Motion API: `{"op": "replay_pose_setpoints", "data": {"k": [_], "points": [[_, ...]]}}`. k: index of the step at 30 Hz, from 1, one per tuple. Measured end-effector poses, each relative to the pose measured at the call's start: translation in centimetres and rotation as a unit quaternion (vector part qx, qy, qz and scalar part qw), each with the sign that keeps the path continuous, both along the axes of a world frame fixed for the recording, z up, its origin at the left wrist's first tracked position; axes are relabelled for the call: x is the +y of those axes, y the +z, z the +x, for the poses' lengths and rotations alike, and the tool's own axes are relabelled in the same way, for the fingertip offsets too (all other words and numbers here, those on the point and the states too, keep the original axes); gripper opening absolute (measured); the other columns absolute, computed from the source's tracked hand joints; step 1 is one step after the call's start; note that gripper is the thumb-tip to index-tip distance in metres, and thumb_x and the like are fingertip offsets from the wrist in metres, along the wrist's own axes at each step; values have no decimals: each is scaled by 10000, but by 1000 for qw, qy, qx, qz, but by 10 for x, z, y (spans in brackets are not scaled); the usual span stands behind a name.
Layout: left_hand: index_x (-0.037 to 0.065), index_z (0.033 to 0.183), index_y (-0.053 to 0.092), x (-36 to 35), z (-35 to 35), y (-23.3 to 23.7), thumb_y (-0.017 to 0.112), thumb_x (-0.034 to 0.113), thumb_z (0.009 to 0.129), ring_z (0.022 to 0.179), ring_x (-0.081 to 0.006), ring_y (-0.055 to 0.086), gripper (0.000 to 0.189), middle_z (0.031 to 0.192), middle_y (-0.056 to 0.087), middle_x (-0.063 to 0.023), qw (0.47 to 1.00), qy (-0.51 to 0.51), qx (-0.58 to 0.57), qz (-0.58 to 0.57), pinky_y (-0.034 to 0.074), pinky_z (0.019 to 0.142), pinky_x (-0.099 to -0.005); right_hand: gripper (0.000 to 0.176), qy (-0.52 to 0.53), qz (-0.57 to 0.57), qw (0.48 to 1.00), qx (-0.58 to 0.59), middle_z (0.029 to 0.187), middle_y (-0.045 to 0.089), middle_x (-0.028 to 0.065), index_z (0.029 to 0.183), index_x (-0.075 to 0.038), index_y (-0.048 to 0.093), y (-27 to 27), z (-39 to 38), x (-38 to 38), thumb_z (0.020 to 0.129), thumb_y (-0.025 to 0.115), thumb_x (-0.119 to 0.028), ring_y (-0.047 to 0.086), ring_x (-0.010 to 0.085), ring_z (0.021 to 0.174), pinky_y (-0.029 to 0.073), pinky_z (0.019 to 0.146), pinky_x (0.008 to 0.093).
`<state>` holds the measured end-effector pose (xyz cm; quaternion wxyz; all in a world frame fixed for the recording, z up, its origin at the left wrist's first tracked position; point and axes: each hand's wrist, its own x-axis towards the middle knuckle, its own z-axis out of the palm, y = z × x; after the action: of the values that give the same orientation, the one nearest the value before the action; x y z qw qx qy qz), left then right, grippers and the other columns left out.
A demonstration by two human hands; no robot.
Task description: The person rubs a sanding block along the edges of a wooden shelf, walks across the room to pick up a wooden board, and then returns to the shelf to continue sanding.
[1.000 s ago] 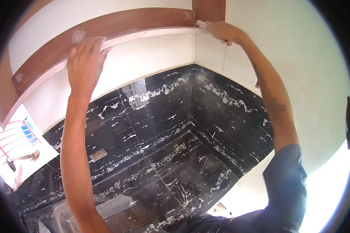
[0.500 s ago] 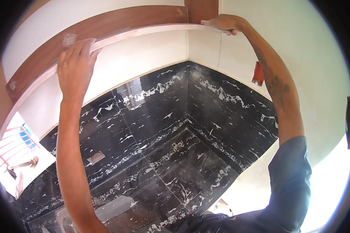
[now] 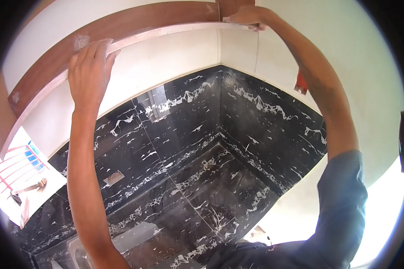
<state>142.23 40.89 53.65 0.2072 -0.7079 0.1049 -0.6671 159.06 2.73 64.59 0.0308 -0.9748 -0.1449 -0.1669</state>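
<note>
A long reddish-brown wooden board (image 3: 157, 17) runs high along the wall, with a pale, dusty edge strip (image 3: 166, 30) along its lower side. Raised at the left, my left hand (image 3: 90, 67) is closed over this strip, fingers up against the board and thumb apart on the right. My right hand (image 3: 247, 17) is closed around the strip near its right end, by the wall corner. Its fingertips curl beneath and are partly hidden. Whitish dust marks the board beside my left fingers.
Black, white-veined tiles (image 3: 179, 103) cover the lower walls and the counter (image 3: 229, 188). A sink (image 3: 78, 251) sits at the lower left. A red wall box (image 3: 301, 83) is beside my right forearm. A hammer-like tool (image 3: 31, 187) lies near red bars (image 3: 6, 168) at the left opening.
My right hand has shifted slightly left and up in view, still on the strip. My left hand stays at about the same place on the board. The view has shifted slightly.
</note>
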Motion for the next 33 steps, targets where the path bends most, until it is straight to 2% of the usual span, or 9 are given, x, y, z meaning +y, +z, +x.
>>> {"op": "replay_pose_setpoints", "data": {"k": [2,4,11,16,19,22,26,30,33], "points": [[119,1124,703,2,0,4,726,306,889,1035,-188,661,301,1079,727,-16,1000,-4,-8,-4,474,858,-355,647,-30,-18,999,-26,492,349,18,821,-75,681,4,1,13,943,491,-681,366,149,380,294,367,348],[119,1127,700,2,3,1,728,304,887,1035,-188,660,305,1079,726,-14,1000,-5,-16,-10,473,855,-358,653,-17,77,997,-11,502,338,18,907,-70,698,-2,-90,63,942,488,-687,358,151,387,304,369,353],[97,1153,690,-1,0,1,694,288,925,1067,-220,660,298,1141,721,-39,999,-16,18,-29,473,878,-370,699,70,43,996,-28,526,283,-18,1203,-110,680,-9,-50,48,945,444,-716,332,132,419,283,377,306],[102,1115,700,1,2,1,742,265,866,1025,-204,657,300,1071,723,-24,999,-36,-4,-16,469,851,-363,725,53,1,998,-27,505,288,10,1020,-63,708,-10,-30,31,971,387,-711,327,129,382,276,356,325],[102,1108,700,-2,0,1,745,263,862,1036,-198,657,297,1072,726,-23,1000,-16,2,-27,471,848,-367,729,34,62,997,-39,487,325,33,979,-56,710,-14,-30,38,984,363,-697,342,146,357,301,346,342],[101,1103,703,1,3,1,750,263,855,1036,-197,654,299,1059,726,-19,999,-28,-16,-17,473,845,-372,754,133,54,987,-76,473,362,44,953,-34,687,-21,-69,53,983,349,-707,366,158,348,320,350,349],[103,1101,708,2,2,1,751,259,852,1029,-197,652,297,1041,723,-19,999,-36,-14,-19,479,847,-377,764,39,32,997,-53,492,371,41,1002,-60,695,-15,-61,51,968,336,-735,402,164,375,330,358,337],[97,1124,701,1,3,2,717,291,892,1041,-211,658,303,1080,723,-34,999,-24,-4,-23,475,860,-370,791,160,52,983,-72,482,308,16,1019,-49,674,-24,-92,69,948,347,-766,365,148,366,315,358,330],[90,1131,696,2,1,-2,703,308,909,1055,-213,658,311,1105,722,-37,1000,-19,3,-18,472,868,-367,757,61,20,998,-16,526,325,9,1134,-65,650,-12,-73,69,974,318,-726,344,139,385,322,357,327]]}}
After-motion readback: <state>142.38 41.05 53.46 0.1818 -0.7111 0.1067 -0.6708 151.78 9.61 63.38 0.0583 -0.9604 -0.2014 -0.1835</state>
